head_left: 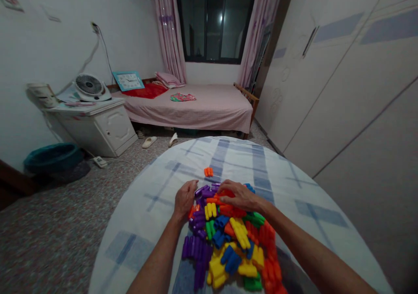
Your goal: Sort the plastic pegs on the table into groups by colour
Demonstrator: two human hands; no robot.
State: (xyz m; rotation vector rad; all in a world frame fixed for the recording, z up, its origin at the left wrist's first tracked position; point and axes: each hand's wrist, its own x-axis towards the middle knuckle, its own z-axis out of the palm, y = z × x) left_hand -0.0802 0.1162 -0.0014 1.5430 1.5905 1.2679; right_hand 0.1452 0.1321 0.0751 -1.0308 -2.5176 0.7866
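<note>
A heap of plastic building blocks shaped like joined tubes lies on the cloth-covered table, with purple blocks point(197, 250) on the left, yellow blocks point(240, 233) and blue blocks point(232, 260) in the middle, and orange blocks point(270, 259) on the right. My left hand point(185, 198) rests at the heap's left edge beside purple and orange pieces; its fingers are curled, and what they may hold is hidden. Over the top of the heap, my right hand point(240, 196) has its bent fingers around an orange block point(227, 193). Green blocks point(210, 229) show between the others.
A separate orange piece point(208, 172) lies beyond the heap on the checked tablecloth point(137, 237). Past the round table stand a bed point(209, 107), a white cabinet point(114, 126) with a fan point(89, 87), and a blue-lined bin point(54, 157). A wardrobe point(326, 89) lines the right.
</note>
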